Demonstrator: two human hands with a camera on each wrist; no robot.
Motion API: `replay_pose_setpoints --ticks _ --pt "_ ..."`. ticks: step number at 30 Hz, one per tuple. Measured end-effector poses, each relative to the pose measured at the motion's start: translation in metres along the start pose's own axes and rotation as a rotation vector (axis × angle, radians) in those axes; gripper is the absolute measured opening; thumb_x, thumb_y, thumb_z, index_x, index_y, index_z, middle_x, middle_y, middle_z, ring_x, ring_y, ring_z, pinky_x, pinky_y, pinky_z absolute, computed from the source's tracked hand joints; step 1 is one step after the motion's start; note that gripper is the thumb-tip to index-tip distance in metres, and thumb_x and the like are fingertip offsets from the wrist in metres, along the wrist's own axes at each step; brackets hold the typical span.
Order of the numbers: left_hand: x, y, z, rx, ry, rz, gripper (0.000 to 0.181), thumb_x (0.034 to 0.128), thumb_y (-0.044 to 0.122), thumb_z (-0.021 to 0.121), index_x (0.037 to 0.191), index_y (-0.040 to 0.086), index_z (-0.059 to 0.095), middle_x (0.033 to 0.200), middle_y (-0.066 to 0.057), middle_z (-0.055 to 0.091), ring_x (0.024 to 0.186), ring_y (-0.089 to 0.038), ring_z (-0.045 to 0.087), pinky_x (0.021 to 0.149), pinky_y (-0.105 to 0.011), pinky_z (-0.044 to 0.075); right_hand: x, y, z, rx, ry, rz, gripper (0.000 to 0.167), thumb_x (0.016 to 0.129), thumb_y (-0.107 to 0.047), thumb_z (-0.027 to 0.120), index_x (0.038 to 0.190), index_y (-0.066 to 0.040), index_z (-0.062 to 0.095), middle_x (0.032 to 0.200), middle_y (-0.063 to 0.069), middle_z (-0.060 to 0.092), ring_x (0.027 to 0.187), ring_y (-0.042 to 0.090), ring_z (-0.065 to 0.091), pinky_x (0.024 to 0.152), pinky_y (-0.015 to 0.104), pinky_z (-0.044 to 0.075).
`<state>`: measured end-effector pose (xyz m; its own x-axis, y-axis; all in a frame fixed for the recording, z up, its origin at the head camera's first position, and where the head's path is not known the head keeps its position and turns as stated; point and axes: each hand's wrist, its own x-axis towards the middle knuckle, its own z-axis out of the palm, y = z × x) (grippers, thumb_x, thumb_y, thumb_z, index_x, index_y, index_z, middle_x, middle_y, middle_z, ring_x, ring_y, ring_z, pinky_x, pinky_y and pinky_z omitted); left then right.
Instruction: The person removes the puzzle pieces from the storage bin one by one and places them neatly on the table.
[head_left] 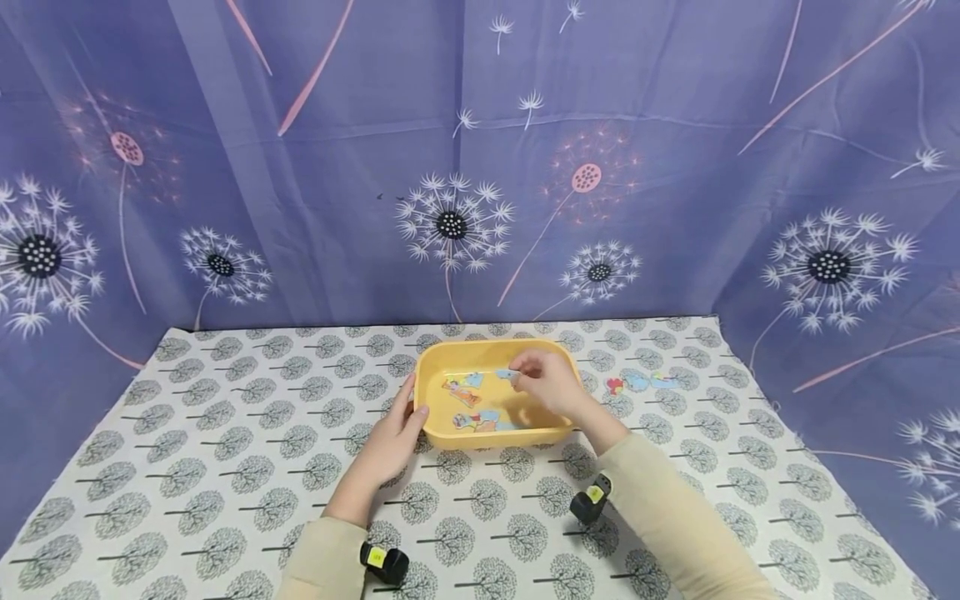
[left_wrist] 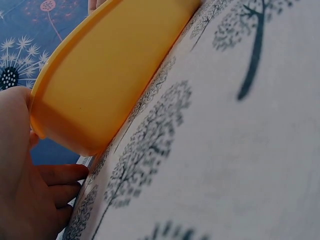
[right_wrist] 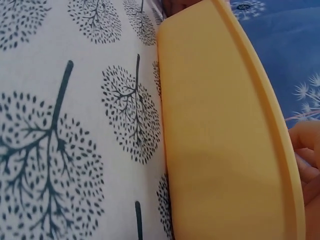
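A yellow tray (head_left: pixel 442 437) stands on the cloth, holding several flat colourful pieces, among them an orange one (head_left: pixel 462 396) at the left. The left hand (head_left: pixel 392 439) grips the tray's left end, thumb over the rim; in the left wrist view that hand (left_wrist: pixel 30 185) has its thumb at the rim (left_wrist: pixel 42 75) and its fingers low beside the wall. The right hand (head_left: pixel 551 385) is over the tray's right part, pinching a small light-blue piece (head_left: pixel 507 374). In the right wrist view, the wall (right_wrist: pixel 225 125) hides most of the right hand (right_wrist: pixel 307 175).
To the right of the tray, a red piece (head_left: pixel 615 386) and light-blue pieces (head_left: pixel 636 381) lie on the tree-patterned cloth (head_left: pixel 247 475). A purple dandelion-print curtain (head_left: pixel 337 183) stands behind and at both sides.
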<state>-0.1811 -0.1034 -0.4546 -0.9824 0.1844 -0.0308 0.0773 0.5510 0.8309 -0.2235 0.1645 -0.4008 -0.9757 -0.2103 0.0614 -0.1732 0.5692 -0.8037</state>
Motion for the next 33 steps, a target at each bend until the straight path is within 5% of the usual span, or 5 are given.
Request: replay_pose_setpoints --ticks 8,20,33 --pt "0.000 -0.002 0.001 -0.004 -0.006 0.000 0.060 0.1008 0.044 0.036 0.153 0.033 0.007 0.145 -0.011 0.045 0.130 -0.036 0.046 0.106 -0.063 0.032 -0.007 0.005 -0.013 0.168 0.018 0.022 0.024 0.088 -0.004 0.061 0.110 0.005 0.060 0.101 0.022 0.067 0.085 0.023 0.067 0.073 0.032 0.059" --pt "-0.002 -0.004 0.000 0.003 -0.003 0.008 0.062 0.1002 0.047 0.034 0.153 0.032 0.006 0.146 -0.014 0.043 0.131 -0.037 0.045 0.106 -0.064 0.031 -0.015 0.017 -0.033 0.312 0.094 0.033 0.034 0.091 -0.004 0.057 0.121 0.010 0.054 0.111 0.029 0.062 0.086 0.022 0.069 0.076 0.035 0.059" --pt "-0.001 -0.002 0.000 -0.005 0.000 0.017 0.060 0.1015 0.040 0.036 0.153 0.030 0.007 0.145 -0.014 0.045 0.130 -0.037 0.046 0.106 -0.063 0.032 -0.027 0.034 -0.054 0.355 0.168 0.070 0.039 0.089 -0.009 0.062 0.121 0.011 0.052 0.105 0.028 0.064 0.080 0.009 0.068 0.076 0.031 0.059"
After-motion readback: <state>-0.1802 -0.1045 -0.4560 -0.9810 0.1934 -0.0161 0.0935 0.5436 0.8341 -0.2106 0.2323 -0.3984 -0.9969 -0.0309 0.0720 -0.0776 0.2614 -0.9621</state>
